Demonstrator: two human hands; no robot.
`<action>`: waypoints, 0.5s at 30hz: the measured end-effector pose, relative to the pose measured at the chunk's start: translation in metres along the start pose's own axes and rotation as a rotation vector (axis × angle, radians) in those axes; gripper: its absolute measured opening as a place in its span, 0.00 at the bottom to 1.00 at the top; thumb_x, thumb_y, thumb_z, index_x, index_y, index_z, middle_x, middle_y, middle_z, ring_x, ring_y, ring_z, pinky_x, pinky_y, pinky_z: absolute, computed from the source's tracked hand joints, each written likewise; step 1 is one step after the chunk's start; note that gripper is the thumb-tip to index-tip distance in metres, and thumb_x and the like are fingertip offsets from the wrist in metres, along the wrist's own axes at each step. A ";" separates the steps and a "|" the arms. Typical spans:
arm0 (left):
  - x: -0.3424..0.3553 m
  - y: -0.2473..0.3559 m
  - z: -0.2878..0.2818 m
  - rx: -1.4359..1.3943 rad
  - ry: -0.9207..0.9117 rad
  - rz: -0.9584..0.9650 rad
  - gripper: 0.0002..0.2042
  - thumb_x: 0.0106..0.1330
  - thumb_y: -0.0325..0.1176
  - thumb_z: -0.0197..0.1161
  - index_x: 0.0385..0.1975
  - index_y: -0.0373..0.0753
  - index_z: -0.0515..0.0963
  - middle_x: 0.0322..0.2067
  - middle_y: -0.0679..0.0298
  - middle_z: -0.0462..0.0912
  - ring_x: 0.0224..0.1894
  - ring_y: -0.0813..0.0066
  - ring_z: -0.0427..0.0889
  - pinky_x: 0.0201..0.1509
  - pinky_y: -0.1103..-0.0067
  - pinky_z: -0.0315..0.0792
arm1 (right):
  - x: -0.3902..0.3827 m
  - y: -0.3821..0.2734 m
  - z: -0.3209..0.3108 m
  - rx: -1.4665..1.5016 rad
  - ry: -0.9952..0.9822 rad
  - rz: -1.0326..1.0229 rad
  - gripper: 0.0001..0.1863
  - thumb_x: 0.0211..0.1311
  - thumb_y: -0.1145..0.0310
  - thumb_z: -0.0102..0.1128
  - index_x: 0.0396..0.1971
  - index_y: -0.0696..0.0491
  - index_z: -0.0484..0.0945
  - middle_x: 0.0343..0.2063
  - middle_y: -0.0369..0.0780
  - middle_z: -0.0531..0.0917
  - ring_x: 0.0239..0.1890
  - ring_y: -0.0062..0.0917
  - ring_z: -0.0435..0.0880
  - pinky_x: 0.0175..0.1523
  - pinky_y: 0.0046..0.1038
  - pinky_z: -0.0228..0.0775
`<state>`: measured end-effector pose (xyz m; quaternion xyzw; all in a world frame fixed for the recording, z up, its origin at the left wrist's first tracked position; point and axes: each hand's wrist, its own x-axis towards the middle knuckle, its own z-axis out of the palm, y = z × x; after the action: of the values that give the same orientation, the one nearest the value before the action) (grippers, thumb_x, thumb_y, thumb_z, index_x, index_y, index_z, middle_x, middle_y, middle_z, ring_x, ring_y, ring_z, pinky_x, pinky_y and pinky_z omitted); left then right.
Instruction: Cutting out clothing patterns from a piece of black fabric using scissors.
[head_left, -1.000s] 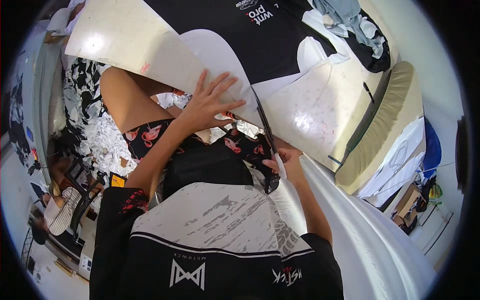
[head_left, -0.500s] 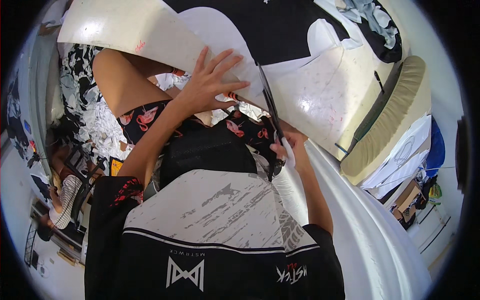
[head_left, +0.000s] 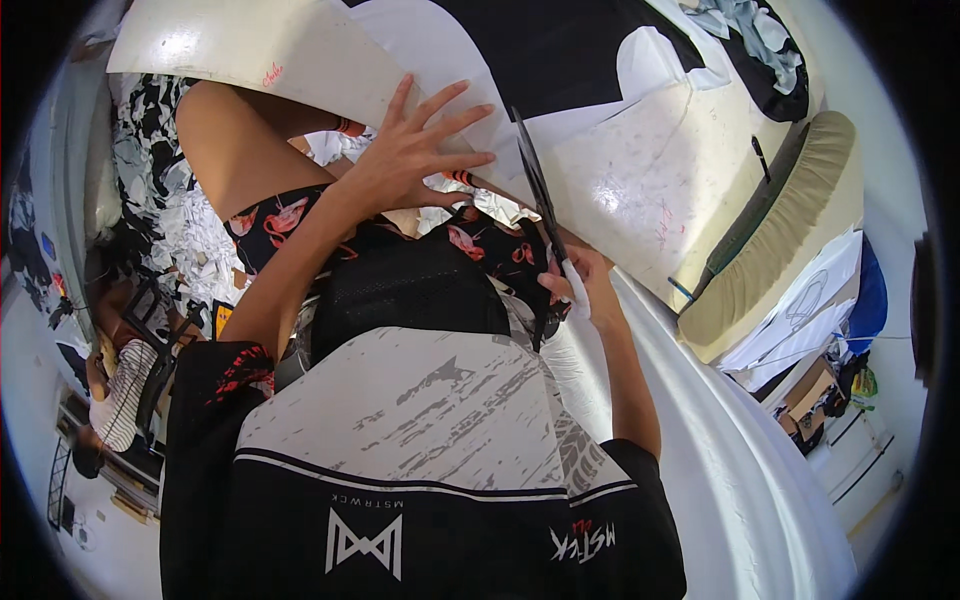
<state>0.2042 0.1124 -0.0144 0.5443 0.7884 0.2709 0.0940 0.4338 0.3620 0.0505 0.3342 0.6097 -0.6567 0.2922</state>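
My left hand (head_left: 430,145) lies with fingers spread on a white curved piece of cloth (head_left: 440,40) at the edge of the pale tabletop (head_left: 640,185). Long dark scissors (head_left: 537,180) are gripped in my right hand (head_left: 585,280), at the handles, part of which is wrapped in white. Their blades point away from me, and the tips reach the edge of the white piece, beside a large black cloth (head_left: 560,55). Whether the blades are biting into cloth I cannot tell. A smaller white rounded shape (head_left: 645,60) lies against the black cloth.
A beige padded board (head_left: 775,240) lines the table's right side, with a black pen (head_left: 760,158) near it. White sheeting (head_left: 720,450) hangs at my right. Heaped scraps (head_left: 190,230) cover the floor at left. Another person (head_left: 115,400) sits further back there.
The view has shifted slightly. My left hand stays spread on the white cloth, and my right hand keeps its hold on the scissors in nearly the same place.
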 end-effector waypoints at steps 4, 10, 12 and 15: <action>0.002 -0.002 0.003 0.009 0.049 0.020 0.29 0.50 0.58 0.76 0.56 0.69 0.81 0.75 0.70 0.61 0.80 0.58 0.49 0.77 0.37 0.34 | 0.013 -0.003 0.000 -0.078 -0.012 -0.017 0.16 0.56 0.65 0.79 0.25 0.51 0.75 0.21 0.28 0.76 0.21 0.11 0.73 0.25 0.17 0.64; 0.000 -0.002 0.003 -0.015 0.041 0.017 0.36 0.42 0.50 0.81 0.58 0.71 0.80 0.75 0.70 0.61 0.79 0.54 0.51 0.77 0.38 0.37 | 0.007 -0.003 0.004 -0.093 0.061 0.020 0.17 0.53 0.64 0.82 0.26 0.52 0.77 0.19 0.26 0.74 0.20 0.09 0.68 0.23 0.16 0.61; -0.001 -0.002 0.003 -0.014 0.014 0.011 0.37 0.40 0.50 0.81 0.58 0.71 0.80 0.75 0.70 0.61 0.79 0.55 0.52 0.77 0.38 0.37 | 0.003 0.000 0.006 -0.085 0.074 0.026 0.17 0.53 0.65 0.82 0.26 0.53 0.77 0.19 0.26 0.74 0.21 0.09 0.68 0.24 0.17 0.61; -0.001 -0.003 0.002 0.000 0.009 0.021 0.35 0.42 0.53 0.80 0.58 0.70 0.80 0.75 0.71 0.61 0.79 0.56 0.51 0.77 0.38 0.36 | -0.001 0.004 0.005 -0.063 0.079 0.043 0.16 0.53 0.66 0.82 0.27 0.54 0.78 0.19 0.25 0.74 0.22 0.09 0.68 0.27 0.17 0.60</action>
<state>0.2032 0.1110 -0.0175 0.5515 0.7830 0.2741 0.0876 0.4373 0.3567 0.0493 0.3633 0.6338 -0.6171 0.2923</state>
